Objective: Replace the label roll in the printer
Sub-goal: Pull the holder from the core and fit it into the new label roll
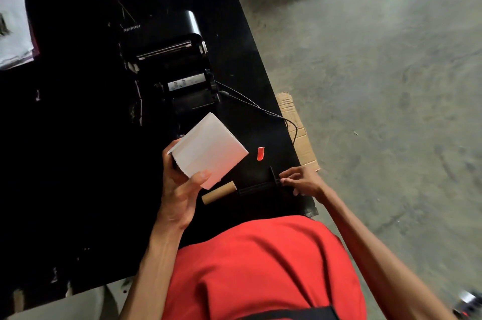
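Note:
A black label printer (172, 64) stands open on the black table (78, 163), its lid tilted back. My left hand (180, 189) holds a white label roll (208, 150) above the table, just in front of the printer. Beside it on the table lies an empty brown cardboard core (218, 192), end to end with a black spindle (257, 185). My right hand (300, 180) pinches the right end of that spindle near the table's right edge.
A small red tape scrap (260, 153) lies right of the roll. A black cable (260, 108) runs from the printer over the table edge. White papers (13, 30) sit at the far left. Cardboard boxes (297, 126) stand on the concrete floor.

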The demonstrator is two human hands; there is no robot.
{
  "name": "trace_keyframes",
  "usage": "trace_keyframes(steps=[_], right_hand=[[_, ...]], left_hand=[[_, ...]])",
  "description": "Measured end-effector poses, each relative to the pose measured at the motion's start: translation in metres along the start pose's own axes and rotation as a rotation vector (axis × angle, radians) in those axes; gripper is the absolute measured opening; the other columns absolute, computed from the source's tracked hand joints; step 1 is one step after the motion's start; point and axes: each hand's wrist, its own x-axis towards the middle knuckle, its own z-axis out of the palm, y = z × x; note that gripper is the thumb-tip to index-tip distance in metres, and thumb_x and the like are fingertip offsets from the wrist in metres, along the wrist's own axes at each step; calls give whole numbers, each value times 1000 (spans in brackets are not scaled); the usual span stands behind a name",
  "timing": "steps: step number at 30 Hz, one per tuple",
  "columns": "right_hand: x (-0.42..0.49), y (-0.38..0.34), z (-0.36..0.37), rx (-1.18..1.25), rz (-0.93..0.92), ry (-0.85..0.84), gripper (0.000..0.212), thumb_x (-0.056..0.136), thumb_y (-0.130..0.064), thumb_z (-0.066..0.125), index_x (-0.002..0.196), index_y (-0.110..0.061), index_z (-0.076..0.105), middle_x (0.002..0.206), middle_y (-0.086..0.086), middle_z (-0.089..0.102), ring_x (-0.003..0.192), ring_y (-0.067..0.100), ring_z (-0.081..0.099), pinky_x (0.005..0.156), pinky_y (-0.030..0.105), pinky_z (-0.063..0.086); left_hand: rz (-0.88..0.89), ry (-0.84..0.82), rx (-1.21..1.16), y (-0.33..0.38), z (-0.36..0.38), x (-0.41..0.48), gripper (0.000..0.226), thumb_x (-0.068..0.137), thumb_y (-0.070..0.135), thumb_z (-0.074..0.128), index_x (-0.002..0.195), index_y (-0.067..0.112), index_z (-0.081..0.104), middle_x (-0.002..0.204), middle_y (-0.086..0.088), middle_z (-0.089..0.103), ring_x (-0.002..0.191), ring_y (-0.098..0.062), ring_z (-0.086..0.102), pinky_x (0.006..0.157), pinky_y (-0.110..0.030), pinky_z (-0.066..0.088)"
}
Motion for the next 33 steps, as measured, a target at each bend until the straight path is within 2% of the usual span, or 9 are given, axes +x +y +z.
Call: trace_keyframes(steps=[3, 5, 8, 11, 14, 17, 19, 25, 33], right_hand=[[2, 0, 2, 12, -53, -14, 28, 88, -13, 78, 116, -7, 73, 99, 12, 77, 48, 12, 54, 46, 16, 46], [5, 1, 3, 14, -60, -21, 27, 88, -11, 77, 114, -5, 73, 87, 10, 76, 51, 11, 57, 46, 15, 46], [7, 3, 2, 84, -29, -72, 25, 92, -5, 72, 116, 3, 71, 72, 4, 68, 59, 8, 62, 52, 16, 52], [2, 6, -4, 188, -35, -91, 24, 92, 4, 69, 115, 11, 67, 78, 11, 66, 67, 14, 66, 68, 21, 60], [-14, 1, -17, 291, -91, -66, 18, 93, 6, 66, 110, 8, 68, 83, 12, 69, 69, 9, 71, 72, 21, 62], [-35, -20, -35, 403, -228, -8, 15, 93, 6, 65, 106, 2, 71, 83, 5, 76, 73, 7, 74, 72, 20, 60], [-48, -43, -49, 445, -351, 33, 16, 93, 3, 66, 107, 0, 72, 92, 10, 78, 81, 12, 75, 76, 21, 60], [-68, -116, -73, 381, -618, 165, 22, 92, 0, 69, 112, 7, 70, 102, 21, 76, 87, 14, 76, 81, 23, 60], [-73, -162, -71, 321, -692, 155, 23, 89, -2, 73, 112, 1, 72, 105, 23, 77, 91, 19, 76, 83, 25, 59]], left_hand=[[11, 0, 8, -2, -1, -1, 88, 61, 7, 78, 139, 17, 40, 139, -16, 49, 135, -54, 37, 96, -85, 30], [22, -3, 18, -3, -1, 0, 87, 60, 7, 78, 138, 17, 41, 135, -11, 51, 135, -54, 36, 96, -85, 30], [19, -8, 6, -2, 0, 0, 90, 60, 5, 79, 140, 15, 39, 141, -19, 46, 136, -54, 35, 97, -85, 29], [26, -23, 6, -3, -3, 2, 88, 60, 5, 79, 138, 16, 40, 137, -14, 49, 136, -53, 35, 97, -84, 29], [33, -41, 10, -5, -4, 2, 87, 61, 4, 78, 138, 16, 41, 137, -10, 49, 137, -52, 36, 97, -84, 30], [30, -52, 6, -5, -7, 4, 86, 60, 5, 78, 137, 17, 42, 136, -10, 49, 136, -51, 39, 96, -83, 33], [34, -67, 10, -6, -9, 6, 83, 61, 5, 78, 135, 21, 44, 135, -9, 51, 134, -48, 43, 96, -82, 34], [41, -86, -31, -7, -17, 12, 83, 62, 6, 77, 136, 25, 45, 132, -6, 54, 133, -49, 43, 88, -73, 44], [66, -84, -103, 2, -25, 13, 78, 63, 7, 77, 132, 29, 48, 133, -8, 53, 125, -41, 49, 78, -60, 54]])
